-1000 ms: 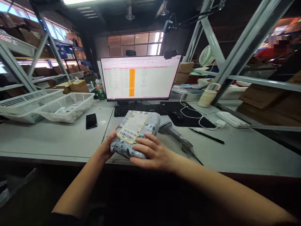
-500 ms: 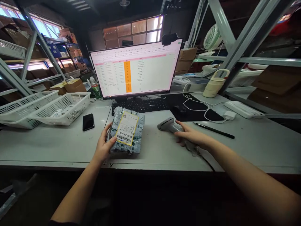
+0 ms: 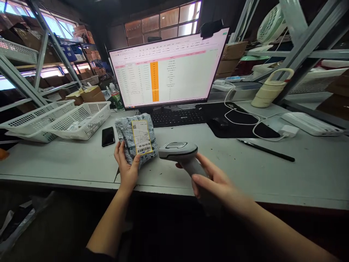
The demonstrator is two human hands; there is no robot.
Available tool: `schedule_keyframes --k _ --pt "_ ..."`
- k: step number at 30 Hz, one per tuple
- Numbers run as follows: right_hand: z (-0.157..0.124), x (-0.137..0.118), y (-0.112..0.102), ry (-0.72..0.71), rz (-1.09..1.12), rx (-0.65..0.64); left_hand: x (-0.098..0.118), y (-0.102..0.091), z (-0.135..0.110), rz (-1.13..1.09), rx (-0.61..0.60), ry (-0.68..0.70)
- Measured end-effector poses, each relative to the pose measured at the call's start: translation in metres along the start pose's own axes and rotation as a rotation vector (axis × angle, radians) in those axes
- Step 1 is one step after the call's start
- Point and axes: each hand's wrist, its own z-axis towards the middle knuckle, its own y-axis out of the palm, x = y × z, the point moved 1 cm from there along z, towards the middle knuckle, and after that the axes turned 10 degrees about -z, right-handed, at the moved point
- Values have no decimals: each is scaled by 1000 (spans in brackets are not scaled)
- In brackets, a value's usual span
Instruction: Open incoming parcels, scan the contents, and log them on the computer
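Parcel (image 3: pixel 137 136) occupies left grip (image 3: pixel 128 171), scanner (image 3: pixel 183 153) the right grip (image 3: pixel 215 181).

2 forearms (image 3: pixel 109 218) reach forward, left grip (image 3: pixel 127 168) and right grip (image 3: pixel 214 181) (slightly lower) both curled.

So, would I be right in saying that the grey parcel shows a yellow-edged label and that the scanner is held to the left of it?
Not quite: in the head view, the scanner is held to the right of the grey parcel, not its left. The parcel does show a yellow-edged label.
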Motion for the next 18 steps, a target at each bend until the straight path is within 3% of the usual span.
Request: schedule_keyframes --k 9,13,18 --pt "-13 1 -5 5 -88 0 -4 -3 0 -29 9 -33" --pt "15 16 -29 45 -189 15 -9 -7 -1 -144 20 -87" --pt "57 41 -72 201 -462 9 -19 -10 -2 -323 42 -168"
